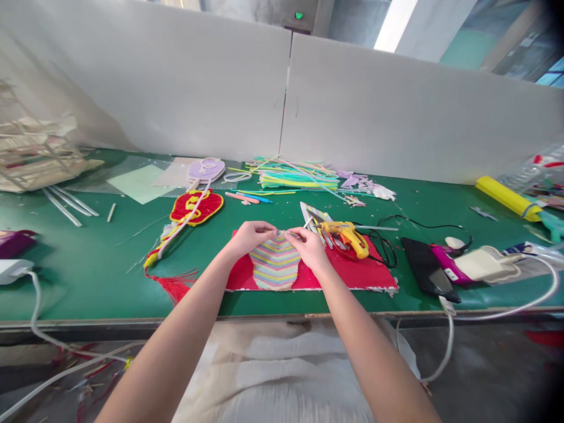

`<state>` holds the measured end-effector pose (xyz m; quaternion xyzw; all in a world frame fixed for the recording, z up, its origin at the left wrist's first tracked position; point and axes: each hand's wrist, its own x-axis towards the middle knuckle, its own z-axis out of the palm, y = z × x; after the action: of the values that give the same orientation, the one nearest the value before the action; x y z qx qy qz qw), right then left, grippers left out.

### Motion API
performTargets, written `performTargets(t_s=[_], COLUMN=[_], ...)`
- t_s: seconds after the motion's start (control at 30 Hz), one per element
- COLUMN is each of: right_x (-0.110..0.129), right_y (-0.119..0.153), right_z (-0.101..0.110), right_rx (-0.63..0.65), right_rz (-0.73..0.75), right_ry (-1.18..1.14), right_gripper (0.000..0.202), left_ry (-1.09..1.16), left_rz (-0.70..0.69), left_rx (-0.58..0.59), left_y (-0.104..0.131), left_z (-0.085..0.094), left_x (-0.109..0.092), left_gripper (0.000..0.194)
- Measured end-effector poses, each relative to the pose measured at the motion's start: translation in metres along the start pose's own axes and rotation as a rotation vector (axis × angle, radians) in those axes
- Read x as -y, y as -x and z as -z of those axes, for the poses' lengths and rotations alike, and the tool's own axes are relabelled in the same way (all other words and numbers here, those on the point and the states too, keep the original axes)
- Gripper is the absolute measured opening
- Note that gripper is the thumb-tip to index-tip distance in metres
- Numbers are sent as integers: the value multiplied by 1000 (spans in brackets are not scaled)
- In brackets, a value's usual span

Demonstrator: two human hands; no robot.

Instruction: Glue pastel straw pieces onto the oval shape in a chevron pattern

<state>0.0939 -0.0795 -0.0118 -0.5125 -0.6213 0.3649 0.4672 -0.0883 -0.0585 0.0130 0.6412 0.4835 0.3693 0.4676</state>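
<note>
Both hands meet at the top edge of a striped pastel piece [276, 264], rounded at the bottom, that looks made of pipe cleaners in zigzag rows. My left hand [252, 238] pinches its upper left edge. On the upper right edge, my right hand [309, 247] has thumb and fingers pressed together. Beneath lies a red board [361, 275]. A yellow glue gun [348, 235] rests on the board just right of my right hand, beside scissors [314, 216] and another striped piece [307, 212].
Bundled pastel pipe cleaners [299, 176] lie along the back. At left are a red and yellow fan-shaped piece [198, 207] with a red tassel [175, 286] and a lilac one [206, 170]. A black phone [425, 267], white charger [487, 262] and cables sit at right.
</note>
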Motion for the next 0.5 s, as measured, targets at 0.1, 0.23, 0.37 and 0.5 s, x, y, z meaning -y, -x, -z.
performTargets(t_s=[0.1, 0.23, 0.37, 0.5], right_x=[0, 1, 2, 1], right_y=[0, 0, 0, -1], right_z=[0, 0, 0, 0], right_rx=[-1, -3, -1, 0], right_rz=[-7, -8, -19, -13], right_ry=[3, 8, -2, -17], right_gripper=[30, 31, 31, 30], left_ry=[-14, -23, -11, -27], left_rz=[-6, -13, 2, 1], left_rx=[9, 5, 14, 10], left_y=[1, 1, 1, 2], left_z=[0, 0, 0, 0], left_x=[-1, 0, 1, 0], left_gripper=[38, 38, 38, 38])
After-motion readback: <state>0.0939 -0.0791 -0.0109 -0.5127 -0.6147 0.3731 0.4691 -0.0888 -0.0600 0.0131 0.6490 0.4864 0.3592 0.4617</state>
